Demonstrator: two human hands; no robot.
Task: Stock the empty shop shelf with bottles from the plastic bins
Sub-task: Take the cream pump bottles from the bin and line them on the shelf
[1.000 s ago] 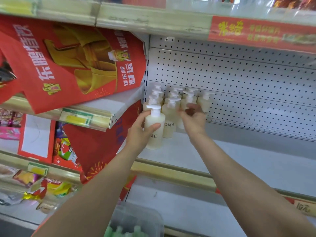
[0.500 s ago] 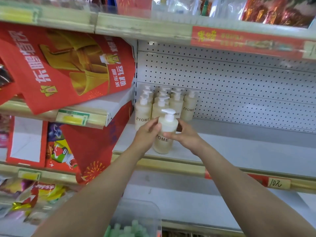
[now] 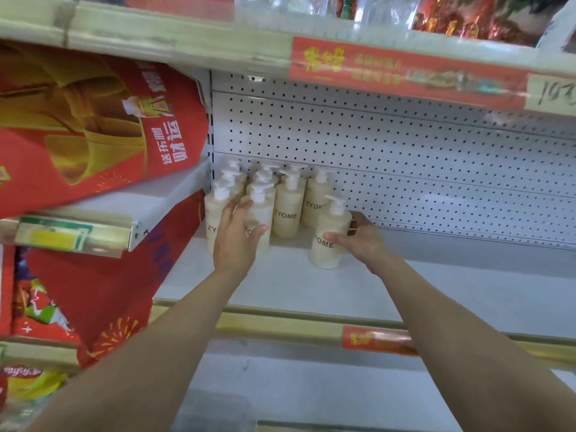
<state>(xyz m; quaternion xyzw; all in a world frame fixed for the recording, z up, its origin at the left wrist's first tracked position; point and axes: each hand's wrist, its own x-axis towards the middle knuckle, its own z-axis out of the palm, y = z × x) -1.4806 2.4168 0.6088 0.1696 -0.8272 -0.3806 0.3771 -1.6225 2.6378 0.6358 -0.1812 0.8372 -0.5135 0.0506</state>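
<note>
Several cream pump bottles marked ZYOME (image 3: 288, 210) stand in rows at the left back corner of the white shelf (image 3: 436, 291). One more cream pump bottle (image 3: 327, 244) stands upright just right of the group, in front of the back row, with my right hand (image 3: 364, 241) wrapped around its right side. My left hand (image 3: 235, 241) lies flat with spread fingers against the two front-left bottles, thumb across one of them, hiding their labels in part.
A white pegboard (image 3: 405, 157) backs the shelf. A red and gold banner (image 3: 93, 126) hangs over the neighbouring shelf on the left. An upper shelf edge (image 3: 187, 45) with a red strip overhangs. A lower shelf (image 3: 311, 385) lies below.
The bottle held by both hands has gone right and back with my right hand. My left hand let go of it and moved onto the front-left bottles. The camera tilted up.
</note>
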